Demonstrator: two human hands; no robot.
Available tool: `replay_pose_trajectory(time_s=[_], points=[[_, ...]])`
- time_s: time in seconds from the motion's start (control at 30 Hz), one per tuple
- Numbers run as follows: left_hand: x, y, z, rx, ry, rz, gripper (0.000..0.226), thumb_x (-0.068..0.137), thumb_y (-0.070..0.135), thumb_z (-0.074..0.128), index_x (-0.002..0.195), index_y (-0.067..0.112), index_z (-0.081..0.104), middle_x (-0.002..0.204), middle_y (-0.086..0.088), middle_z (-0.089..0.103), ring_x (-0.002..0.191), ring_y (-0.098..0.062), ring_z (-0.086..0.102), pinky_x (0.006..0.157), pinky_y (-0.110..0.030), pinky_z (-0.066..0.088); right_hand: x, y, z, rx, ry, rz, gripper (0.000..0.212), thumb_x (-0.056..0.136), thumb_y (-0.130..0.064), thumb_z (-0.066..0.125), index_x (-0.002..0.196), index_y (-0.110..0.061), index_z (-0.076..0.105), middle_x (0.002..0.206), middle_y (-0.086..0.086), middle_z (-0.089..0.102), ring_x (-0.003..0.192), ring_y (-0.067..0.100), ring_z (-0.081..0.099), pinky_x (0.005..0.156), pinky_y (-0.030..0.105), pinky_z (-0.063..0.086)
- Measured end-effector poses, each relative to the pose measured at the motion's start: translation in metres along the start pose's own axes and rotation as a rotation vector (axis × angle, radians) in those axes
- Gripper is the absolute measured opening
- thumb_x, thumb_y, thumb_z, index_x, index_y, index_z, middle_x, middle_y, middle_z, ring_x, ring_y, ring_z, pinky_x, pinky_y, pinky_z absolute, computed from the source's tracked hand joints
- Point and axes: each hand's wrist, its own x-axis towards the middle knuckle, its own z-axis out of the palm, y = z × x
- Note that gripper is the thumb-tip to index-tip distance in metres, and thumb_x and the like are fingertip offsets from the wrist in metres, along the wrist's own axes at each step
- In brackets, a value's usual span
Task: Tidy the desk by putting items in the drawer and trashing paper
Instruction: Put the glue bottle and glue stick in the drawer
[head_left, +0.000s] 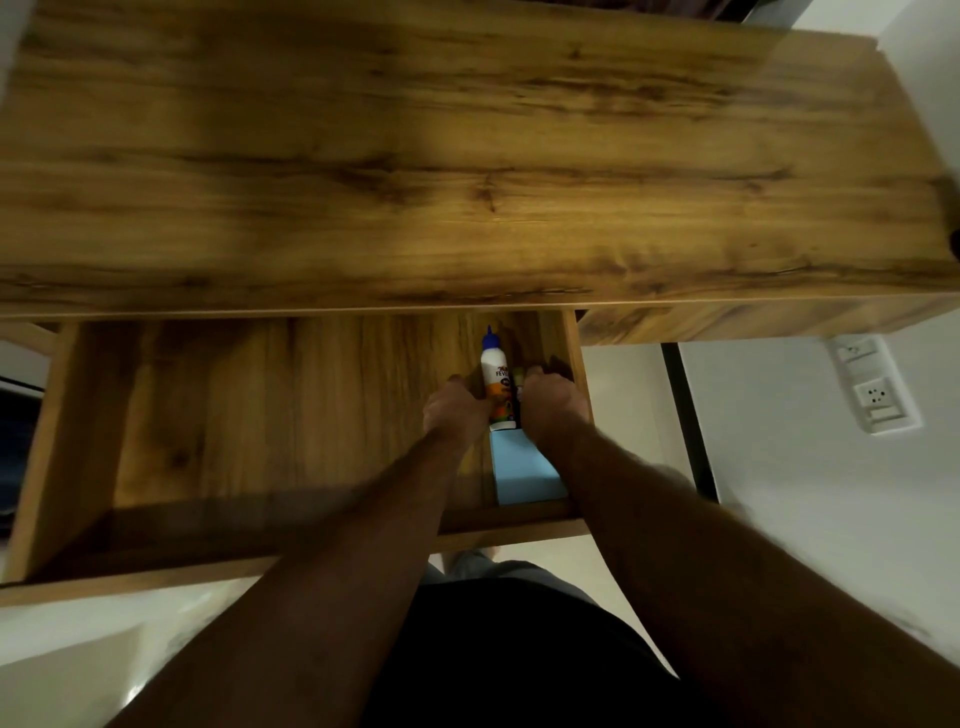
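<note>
The wooden drawer (291, 415) is pulled out under the desk top (467, 156). In its right end lies a white glue bottle (497, 379) with a blue cap pointing away from me. A thin dark pen-like item (518, 387) lies along the bottle's right side. A light blue pad (524, 473) lies just nearer to me. My left hand (456, 413) is curled against the bottle's left side, thumb on it. My right hand (555, 402) is curled on the other side, next to the dark item. Its fingers hide what is under them.
The drawer's right wall (581, 374) is close beside my right hand. The left part of the drawer floor is bare wood. A white wall with sockets (878, 400) is at the right, and a black desk leg (688, 415) stands beside the drawer.
</note>
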Motion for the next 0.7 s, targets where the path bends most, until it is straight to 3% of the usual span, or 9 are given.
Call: replay_pose_trajectory(time_s=[0.3,0.7], points=[[-0.007,-0.001,-0.01,0.054,-0.022,0.011,0.065,0.076,0.051,0.073,0.124,0.012,0.053,0.112,-0.008,0.063,0.096,-0.024,0.064,0.077,-0.039,0.058,-0.002,0.0,0.0,-0.014,0.005,-0.021,0.023,0.096,-0.014,0.048,0.118,-0.01,0.052,0.11,0.012,0.067,0.102,0.028,0.066,0.079,0.037,0.053],[-0.023,0.001,-0.032,0.084,-0.043,0.08,0.052,0.082,0.052,0.067,0.116,0.014,0.057,0.098,-0.002,0.064,0.085,-0.019,0.065,0.071,-0.033,0.054,-0.013,-0.001,-0.006,0.099,0.041,-0.004,0.019,0.097,-0.017,0.05,0.114,-0.011,0.056,0.104,0.011,0.068,0.096,0.027,0.067,0.079,0.037,0.055]])
